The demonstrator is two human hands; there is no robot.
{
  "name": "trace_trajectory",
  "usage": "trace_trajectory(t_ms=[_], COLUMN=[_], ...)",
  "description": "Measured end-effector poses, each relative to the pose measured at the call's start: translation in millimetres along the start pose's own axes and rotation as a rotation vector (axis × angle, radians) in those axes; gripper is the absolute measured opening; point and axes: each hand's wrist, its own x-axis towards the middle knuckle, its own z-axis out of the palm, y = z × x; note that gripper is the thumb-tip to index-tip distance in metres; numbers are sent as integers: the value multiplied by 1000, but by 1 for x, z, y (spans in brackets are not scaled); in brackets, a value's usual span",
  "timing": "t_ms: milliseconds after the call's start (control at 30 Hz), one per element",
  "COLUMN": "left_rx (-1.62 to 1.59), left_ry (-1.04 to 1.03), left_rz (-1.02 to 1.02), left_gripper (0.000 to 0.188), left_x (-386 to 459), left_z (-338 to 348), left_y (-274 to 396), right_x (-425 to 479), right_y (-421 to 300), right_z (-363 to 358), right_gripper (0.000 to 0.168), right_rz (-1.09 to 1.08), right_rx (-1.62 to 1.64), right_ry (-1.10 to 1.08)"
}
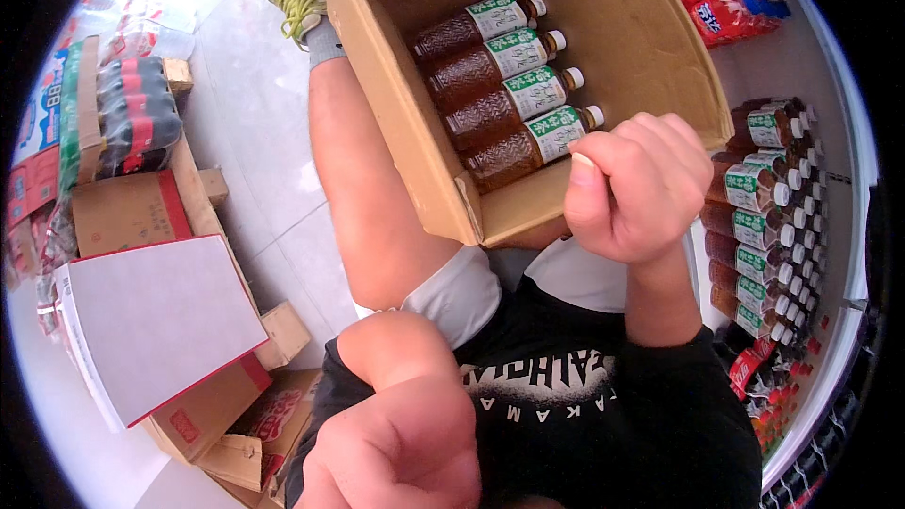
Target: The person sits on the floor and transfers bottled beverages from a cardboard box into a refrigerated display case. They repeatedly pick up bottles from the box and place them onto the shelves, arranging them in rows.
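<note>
A cardboard box (pixel 382 85) stands open before me between my legs. Inside, several tea bottles (pixel 509 92) with white caps and green-and-white labels lie side by side on their sides. My right hand (pixel 640 184) is curled into a loose fist over the box's near right corner, close to the nearest bottle's cap. Nothing shows between its fingers; whether it touches the cardboard is unclear. Raised close to the camera, my left hand (pixel 392 445) is bent at the wrist and partly cut off by the bottom edge. Its fingertips are hidden.
At right, many similar tea bottles (pixel 753 226) lie stacked in rows on a white shelf. Red packets (pixel 735 18) lie farther back. Dark shrink-wrapped bottles (pixel 141 113), a closed carton (pixel 127 212) and a white-topped box (pixel 162 318) sit at left. Pale floor tiles (pixel 247 127) run between.
</note>
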Motion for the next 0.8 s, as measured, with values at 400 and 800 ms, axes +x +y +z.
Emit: trace_trajectory(t_ms=[400,800], left_rx=[9,-123], left_ry=[76,47], left_rz=[-70,37], left_gripper=[16,24], left_x=[4,-8], left_z=[5,11], left_y=[23,29], right_x=[-1,-1], right_y=[-1,-4], right_z=[1,2], right_gripper=[7,6], right_rz=[28,40], right_rx=[-54,-35], right_ry=[33,66])
